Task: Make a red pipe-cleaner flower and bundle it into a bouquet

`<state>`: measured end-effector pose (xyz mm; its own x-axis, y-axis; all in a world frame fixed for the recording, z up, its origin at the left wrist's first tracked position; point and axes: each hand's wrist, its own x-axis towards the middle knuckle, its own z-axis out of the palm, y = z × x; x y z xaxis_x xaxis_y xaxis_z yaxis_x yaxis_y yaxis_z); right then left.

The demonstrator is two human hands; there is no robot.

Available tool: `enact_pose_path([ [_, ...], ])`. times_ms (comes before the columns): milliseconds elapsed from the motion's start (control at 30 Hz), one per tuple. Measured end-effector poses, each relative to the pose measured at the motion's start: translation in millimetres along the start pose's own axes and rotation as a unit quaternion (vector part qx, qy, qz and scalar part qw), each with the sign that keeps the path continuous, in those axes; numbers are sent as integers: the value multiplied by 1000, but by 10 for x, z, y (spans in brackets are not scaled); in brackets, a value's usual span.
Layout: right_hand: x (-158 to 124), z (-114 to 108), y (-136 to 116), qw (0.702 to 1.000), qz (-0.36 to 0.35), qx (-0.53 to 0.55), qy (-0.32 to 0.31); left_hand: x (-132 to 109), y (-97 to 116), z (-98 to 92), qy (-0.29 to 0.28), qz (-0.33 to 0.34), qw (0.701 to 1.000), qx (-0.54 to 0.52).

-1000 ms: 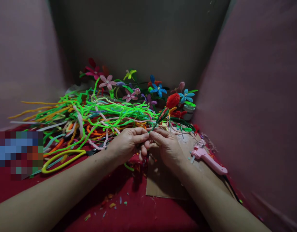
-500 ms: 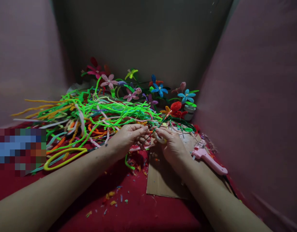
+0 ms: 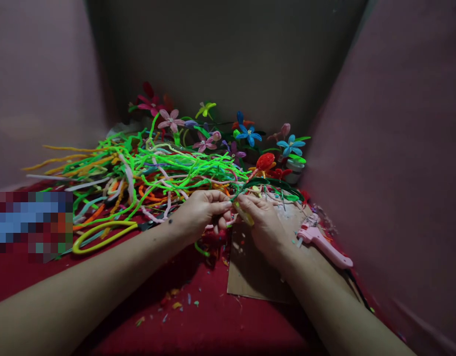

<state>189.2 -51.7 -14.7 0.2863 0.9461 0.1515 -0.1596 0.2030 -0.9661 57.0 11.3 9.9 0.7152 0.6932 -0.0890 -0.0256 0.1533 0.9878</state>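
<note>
A red fuzzy flower bud leans up and to the right from between my hands, on a thin stem. My left hand is closed in a pinch at the lower end of that stem. My right hand is closed too, thumb and fingertips at the stem just right of the left fingertips. Under its fingers shows a small pale yellowish roll of tape. Dark green strips lie just beyond the right hand. Fingers partly hide the stem where both hands meet.
A heap of pipe cleaners, mostly green, spreads behind my left hand. Yellow-handled scissors lie left. Finished fuzzy flowers stand at the back. A pink glue gun and cardboard are right, scraps on the red cloth.
The red flower bud has tilted slightly and dropped a little between my hands. The tape roll has turned under my right fingers. The whole view has shifted slightly.
</note>
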Motion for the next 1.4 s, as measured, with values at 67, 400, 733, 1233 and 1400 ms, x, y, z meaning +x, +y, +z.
enact_pose_path([
  [67, 6, -15, -3, 1000, 15, 15, -12, 9, -2, -8, -14, -26, 998, -50],
  [400, 81, -117, -111, 998, -14, -56, -23, 29, 25, -4, -38, -110, 965, -236],
  [733, 83, -113, -81, 999, 53, 12, -3, 102, -91, -70, -73, -104, 975, -183],
  [1233, 81, -108, -23, 997, 75, 1, 13, 119, -113, -77, -62, 1, 997, 52],
  [1400, 85, -107, 0, 995, 85, -40, 30, 88, -32, -54, -26, 45, 985, 164],
])
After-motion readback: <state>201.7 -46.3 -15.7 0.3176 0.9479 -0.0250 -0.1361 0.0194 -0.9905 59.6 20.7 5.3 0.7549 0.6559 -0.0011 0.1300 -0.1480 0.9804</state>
